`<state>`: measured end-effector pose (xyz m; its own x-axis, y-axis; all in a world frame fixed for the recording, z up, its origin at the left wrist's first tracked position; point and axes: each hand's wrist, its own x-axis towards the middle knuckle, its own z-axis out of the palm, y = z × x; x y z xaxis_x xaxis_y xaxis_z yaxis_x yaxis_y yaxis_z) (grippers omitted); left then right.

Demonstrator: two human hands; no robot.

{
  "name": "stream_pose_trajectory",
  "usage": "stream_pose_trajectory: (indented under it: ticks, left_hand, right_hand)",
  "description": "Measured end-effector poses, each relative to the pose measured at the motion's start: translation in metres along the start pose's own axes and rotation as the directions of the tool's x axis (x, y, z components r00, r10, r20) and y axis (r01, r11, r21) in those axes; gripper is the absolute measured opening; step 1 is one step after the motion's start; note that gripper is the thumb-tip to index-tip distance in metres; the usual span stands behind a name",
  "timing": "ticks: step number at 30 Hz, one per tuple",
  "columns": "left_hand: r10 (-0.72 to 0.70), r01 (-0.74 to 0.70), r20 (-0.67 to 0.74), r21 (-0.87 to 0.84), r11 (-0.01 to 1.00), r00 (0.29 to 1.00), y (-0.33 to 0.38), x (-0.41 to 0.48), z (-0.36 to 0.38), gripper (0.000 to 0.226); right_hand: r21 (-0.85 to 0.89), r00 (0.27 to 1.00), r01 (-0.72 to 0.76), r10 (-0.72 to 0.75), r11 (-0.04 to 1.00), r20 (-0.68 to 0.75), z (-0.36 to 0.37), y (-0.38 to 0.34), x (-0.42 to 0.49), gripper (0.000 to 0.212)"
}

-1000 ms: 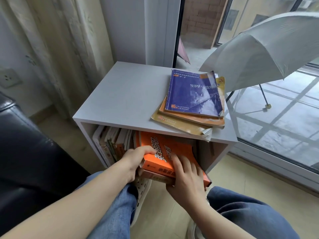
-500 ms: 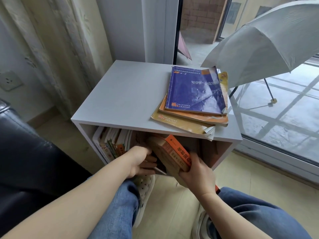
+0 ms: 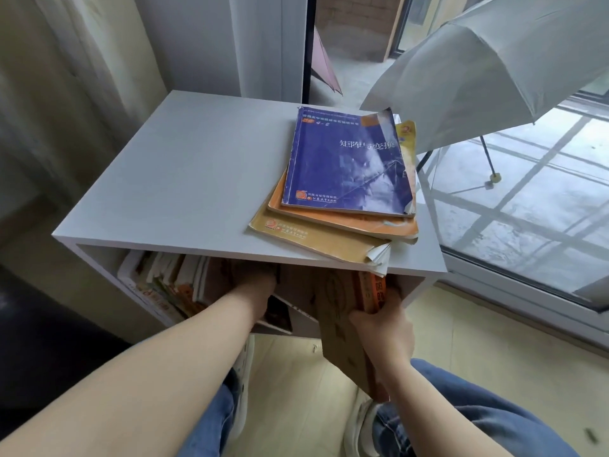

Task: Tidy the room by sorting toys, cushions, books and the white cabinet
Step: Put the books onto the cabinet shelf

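Orange-spined books [image 3: 339, 308] stood upright at the open front of the white cabinet [image 3: 181, 179], clasped by our right hand [image 3: 384, 328]. Our left hand [image 3: 255, 286] sat inside the shelf, fingers hidden, so we couldn't tell its grip.

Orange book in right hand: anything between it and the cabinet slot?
Yes, partly. The left hand is inside the cabinet opening, between the shelved books and the orange book gripped by the right hand. A dark item also lies on the shelf floor in that gap.
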<state>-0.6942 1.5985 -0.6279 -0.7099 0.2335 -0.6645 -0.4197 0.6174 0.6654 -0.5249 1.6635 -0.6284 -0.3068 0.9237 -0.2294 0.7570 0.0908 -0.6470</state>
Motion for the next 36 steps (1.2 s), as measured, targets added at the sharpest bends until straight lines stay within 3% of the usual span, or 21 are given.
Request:
stream_pose_trajectory:
  ticks: [3,7,13,15,20,23,27,32,36]
  left_hand:
    - [0.017,-0.017,0.003,-0.059,0.998,1.0,0.001,0.014,0.002,0.019]
    - [0.019,-0.019,0.023,0.001,1.0,1.0,-0.004,0.026,-0.003,0.031]
    - [0.091,-0.084,-0.054,0.127,0.988,0.994,-0.009,0.034,-0.003,0.015]
    - [0.101,-0.093,-0.098,0.091,0.992,0.99,-0.01,0.033,-0.003,0.02]
    - [0.078,-0.078,0.007,0.11,0.991,0.997,-0.002,0.022,-0.013,0.006]
    - [0.198,-0.203,0.053,0.369,0.907,0.979,0.0,0.011,-0.027,0.023]
    - [0.417,-0.284,-0.063,0.639,0.715,0.907,-0.001,-0.015,-0.043,0.022]
    - [0.496,-0.265,-0.124,0.722,0.639,0.859,-0.014,-0.034,-0.056,0.02]
    - [0.493,-0.249,-0.124,0.743,0.622,0.861,-0.015,-0.035,-0.058,0.023]
  right_hand:
    - [-0.004,0.999,-0.018,0.018,1.0,0.031,0.001,0.003,0.002,0.04]
    - [0.021,0.997,-0.05,0.048,0.999,0.06,0.004,0.004,0.001,0.039]
    - [0.068,0.995,-0.059,0.054,0.996,0.08,0.004,0.002,-0.002,0.038]
    - [0.076,0.995,-0.048,0.041,0.996,0.086,0.004,0.002,-0.003,0.037]
    - [0.088,0.998,-0.008,0.003,0.996,0.056,0.003,-0.004,0.002,0.042]
    - [0.104,0.999,0.028,-0.031,0.994,0.027,-0.001,-0.009,0.003,0.045]
    - [0.156,0.999,0.033,-0.033,0.987,-0.006,-0.001,-0.013,0.006,0.044]
    - [0.25,0.997,0.039,-0.021,0.967,-0.074,0.009,-0.023,0.009,0.028]
    - [0.283,0.99,0.052,-0.012,0.958,-0.139,0.015,-0.027,0.009,0.037]
